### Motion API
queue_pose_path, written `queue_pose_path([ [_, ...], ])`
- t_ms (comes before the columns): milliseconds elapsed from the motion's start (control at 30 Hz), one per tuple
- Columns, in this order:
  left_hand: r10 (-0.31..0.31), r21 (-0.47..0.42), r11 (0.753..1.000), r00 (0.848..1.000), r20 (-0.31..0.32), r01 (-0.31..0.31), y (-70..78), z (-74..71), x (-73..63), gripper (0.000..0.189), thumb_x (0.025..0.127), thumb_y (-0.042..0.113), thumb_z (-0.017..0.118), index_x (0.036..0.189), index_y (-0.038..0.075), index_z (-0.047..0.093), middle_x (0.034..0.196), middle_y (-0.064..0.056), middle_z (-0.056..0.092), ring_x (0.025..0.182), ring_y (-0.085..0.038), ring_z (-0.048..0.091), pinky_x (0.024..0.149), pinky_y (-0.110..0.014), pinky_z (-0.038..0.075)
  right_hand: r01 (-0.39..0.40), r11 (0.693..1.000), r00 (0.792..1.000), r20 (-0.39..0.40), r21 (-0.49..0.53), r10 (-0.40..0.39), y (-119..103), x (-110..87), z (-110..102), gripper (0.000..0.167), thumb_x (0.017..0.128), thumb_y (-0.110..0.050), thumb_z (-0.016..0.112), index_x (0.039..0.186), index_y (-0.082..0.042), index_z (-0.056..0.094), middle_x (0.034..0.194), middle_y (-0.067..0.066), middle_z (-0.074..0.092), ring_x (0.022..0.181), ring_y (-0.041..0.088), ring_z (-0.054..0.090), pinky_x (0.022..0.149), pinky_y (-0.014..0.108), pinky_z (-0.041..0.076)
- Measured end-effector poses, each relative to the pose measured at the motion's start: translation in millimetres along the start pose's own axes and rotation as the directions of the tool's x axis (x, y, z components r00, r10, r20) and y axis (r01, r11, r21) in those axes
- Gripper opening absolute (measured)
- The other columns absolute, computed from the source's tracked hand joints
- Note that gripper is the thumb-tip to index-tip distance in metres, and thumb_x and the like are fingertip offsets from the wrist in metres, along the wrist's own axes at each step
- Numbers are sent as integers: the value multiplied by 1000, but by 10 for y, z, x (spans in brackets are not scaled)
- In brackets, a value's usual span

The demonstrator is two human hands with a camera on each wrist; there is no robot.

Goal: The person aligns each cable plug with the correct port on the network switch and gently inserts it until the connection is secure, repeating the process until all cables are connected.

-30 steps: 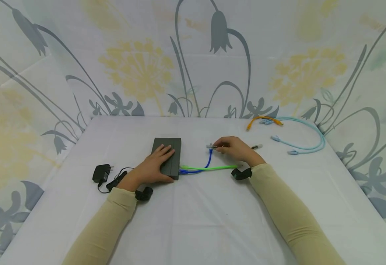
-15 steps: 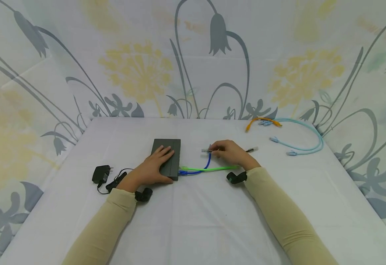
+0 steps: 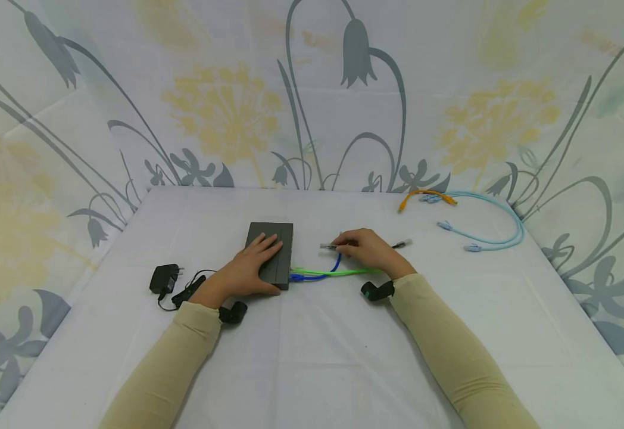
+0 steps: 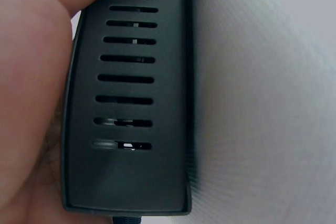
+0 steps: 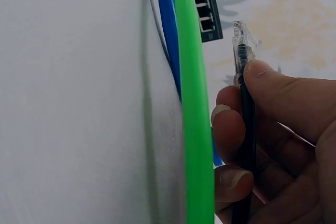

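Observation:
My left hand point(image 3: 242, 271) rests spread over a dark grey network switch point(image 3: 284, 253), its thumb along the near edge. In the left wrist view the vented side of the switch point(image 4: 126, 90) stands close up. My right hand point(image 3: 368, 250) pinches a short black Ethernet cable point(image 5: 247, 103) behind its clear plug point(image 5: 240, 35). That plug points at the switch's port side point(image 5: 208, 9), with a gap between. The cable's other end point(image 3: 402, 243) sticks out behind the hand. A green cable point(image 3: 344, 272) and a blue cable point(image 3: 314, 278) are plugged into the switch's near ports.
Left of the switch lies a black power adapter point(image 3: 164, 279) with its cord. An orange cable point(image 3: 424, 192) and light blue cables point(image 3: 515, 223) lie at the back right. A floral cloth wall point(image 3: 317, 95) bounds the white table point(image 3: 323, 369).
My right hand has moved left and slightly nearer, bringing the black cable's plug closer to the switch. The left hand and the switch have stayed in place.

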State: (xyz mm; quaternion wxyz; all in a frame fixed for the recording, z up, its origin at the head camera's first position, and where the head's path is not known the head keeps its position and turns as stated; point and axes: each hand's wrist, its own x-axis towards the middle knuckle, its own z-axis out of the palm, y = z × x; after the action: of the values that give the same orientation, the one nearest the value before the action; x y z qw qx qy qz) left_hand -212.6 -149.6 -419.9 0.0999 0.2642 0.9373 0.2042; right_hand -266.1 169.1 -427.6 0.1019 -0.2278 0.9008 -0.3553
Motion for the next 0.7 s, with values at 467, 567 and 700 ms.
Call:
queue_pose_path([
  [467, -15, -3, 1000, 1000, 7, 15, -17, 11, -11, 106, 74, 49, 80, 156, 17, 21, 165, -4, 10, 152, -31, 0, 116, -62, 18, 72, 997, 997, -21, -15, -73, -94, -31, 97, 21, 96, -25, 62, 113, -18, 72, 103, -1, 69, 79, 11, 58, 72, 28, 48],
  [567, -11, -2, 1000, 1000, 3, 11, -20, 7, -6, 106, 74, 49, 80, 156, 17, 22, 165, -4, 10, 152, -31, 0, 116, -62, 19, 91, 996, 996, -21, -20, -91, -92, -22, 109, 21, 96, -25, 62, 113, -17, 72, 101, -1, 69, 78, 11, 58, 71, 29, 48],
  [700, -9, 0, 1000, 1000, 6, 9, -20, 5, -2, 106, 74, 49, 80, 156, 17, 21, 165, -4, 10, 152, -32, 0, 115, -62, 19, 83, 996, 996, -17, -14, -83, -99, -18, 129, 21, 96, -25, 61, 113, -18, 72, 99, -2, 69, 77, 11, 58, 71, 28, 48],
])
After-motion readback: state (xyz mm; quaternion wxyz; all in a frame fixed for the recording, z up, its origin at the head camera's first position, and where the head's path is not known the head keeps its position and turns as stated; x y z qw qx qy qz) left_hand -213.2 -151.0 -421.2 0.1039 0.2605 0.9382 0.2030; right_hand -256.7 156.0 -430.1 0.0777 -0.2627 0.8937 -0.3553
